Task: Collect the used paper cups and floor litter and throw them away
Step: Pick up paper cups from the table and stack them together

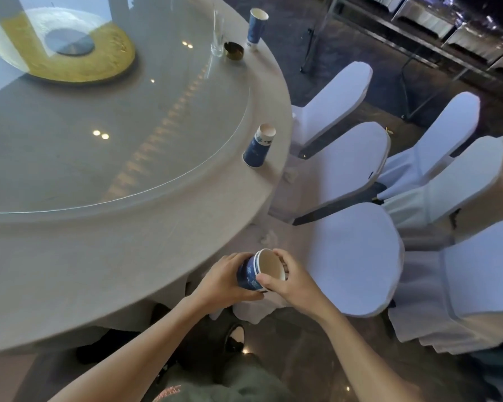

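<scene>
Both forearms reach forward; left hand (225,281) wraps the blue paper cup (259,271) beside the desk (99,256) edge; right hand (288,278) pinches its rim; cup looks empty

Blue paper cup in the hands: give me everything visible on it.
The blue paper cup has a white floral pattern on its wall, a white rolled rim and a plain tan inside that looks empty as far as can be seen. It is tilted, mouth facing up and to the right, held off the round beige table past its near edge. The left hand wraps the wall and base; the right hand grips the rim, thumb on the outer wall. Whether more cups are nested in it cannot be told.
</scene>
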{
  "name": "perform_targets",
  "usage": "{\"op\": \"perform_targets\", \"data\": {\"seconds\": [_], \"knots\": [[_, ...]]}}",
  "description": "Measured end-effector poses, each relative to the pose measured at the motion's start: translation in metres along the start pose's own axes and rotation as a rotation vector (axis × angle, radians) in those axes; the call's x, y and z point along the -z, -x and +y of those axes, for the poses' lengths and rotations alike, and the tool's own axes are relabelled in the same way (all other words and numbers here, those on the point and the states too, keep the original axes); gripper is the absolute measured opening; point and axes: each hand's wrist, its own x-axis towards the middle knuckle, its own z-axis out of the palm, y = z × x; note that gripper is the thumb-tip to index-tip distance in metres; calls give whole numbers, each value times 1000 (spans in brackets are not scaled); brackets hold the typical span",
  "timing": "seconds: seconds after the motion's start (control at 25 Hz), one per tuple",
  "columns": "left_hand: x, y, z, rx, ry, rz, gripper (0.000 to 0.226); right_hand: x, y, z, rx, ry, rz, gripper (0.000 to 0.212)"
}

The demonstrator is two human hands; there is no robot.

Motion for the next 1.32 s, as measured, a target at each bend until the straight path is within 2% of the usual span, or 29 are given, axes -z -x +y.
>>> {"op": "perform_targets", "data": {"seconds": [0.24,0.48,0.72,0.88,1.04,1.12,1.32], "knots": [[-42,-6,8,141,-8,74,79,17,-24,31,3,76,-114,77],[-112,-35,21,301,39,207,79,73,-74,85,60,147,-315,92],[-148,-66,9,482,81,424,84,107,-157,144,37,239,-234,76],[-161,-100,-30,576,74,430,88,93,-235,192,-2,453,-229,83],[-178,-137,-97,612,58,359,88,46,-315,248,86,733,-251,88],[-191,-155,-141,633,91,355,87,14,-357,277,68,802,-309,90],[-209,-165,-186,674,127,360,89,-25,-397,320,102,920,-331,89]]}}
